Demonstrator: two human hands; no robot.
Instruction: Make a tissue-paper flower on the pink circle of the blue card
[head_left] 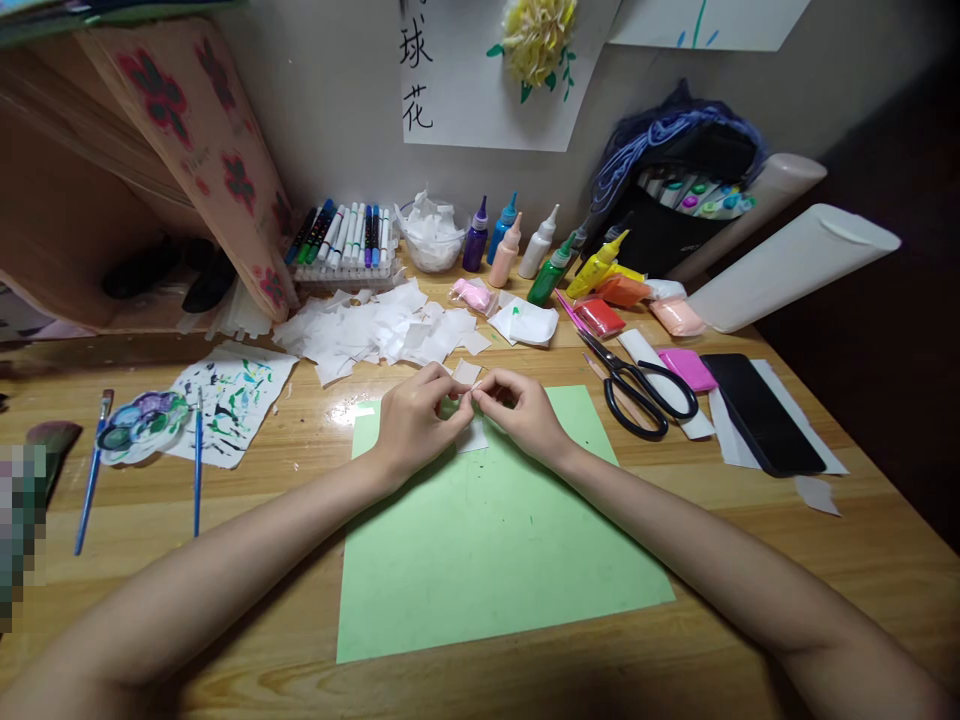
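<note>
My left hand (414, 418) and my right hand (519, 410) meet over the far edge of a light green paper sheet (487, 540) on the wooden table. Both pinch a small white paper piece (473, 436) between their fingertips; the fingers are curled close together. A heap of torn white paper scraps (375, 330) lies just beyond the hands.
Black scissors (637, 385) and a black phone (761, 412) lie to the right. Paint bottles (525, 245), a marker tray (345, 240) and a bowl of paper (431, 238) line the wall. A palette (142, 425), two brushes (94, 470) and a paint-stained sheet (232, 400) sit left.
</note>
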